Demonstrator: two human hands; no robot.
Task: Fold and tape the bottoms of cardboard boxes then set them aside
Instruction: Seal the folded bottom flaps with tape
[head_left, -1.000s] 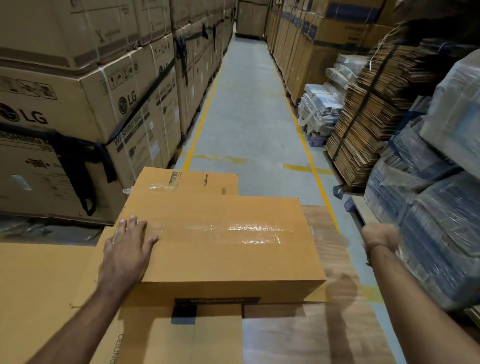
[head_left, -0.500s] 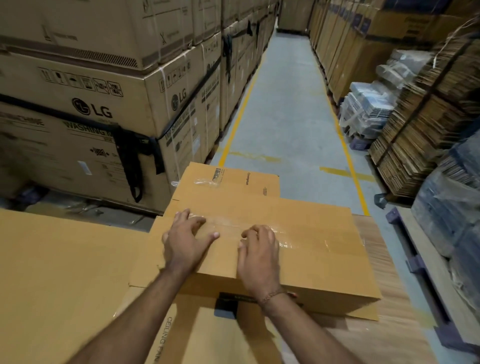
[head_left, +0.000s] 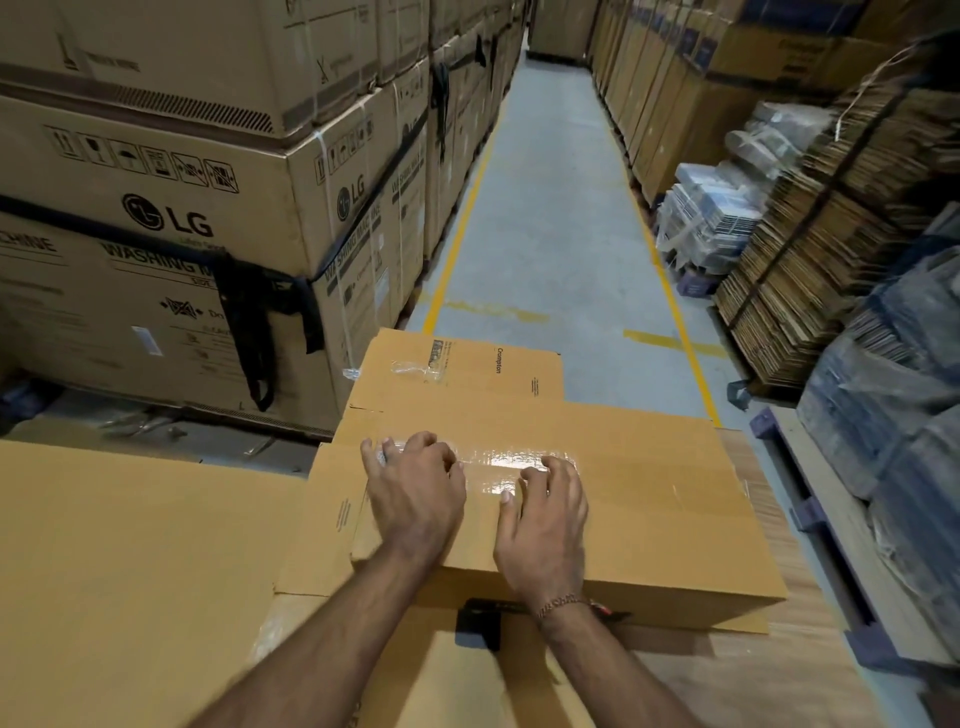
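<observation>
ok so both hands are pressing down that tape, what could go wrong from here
1. The clear tape looks wrinkled between the left hand and right hand, so it may bond poorly and lift.
2. The box rests on loose flat cardboard and could slide under the pressing.

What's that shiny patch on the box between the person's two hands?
In the head view, a strip of clear tape runs along the box top between the left hand and the right hand, both resting on it.
</observation>
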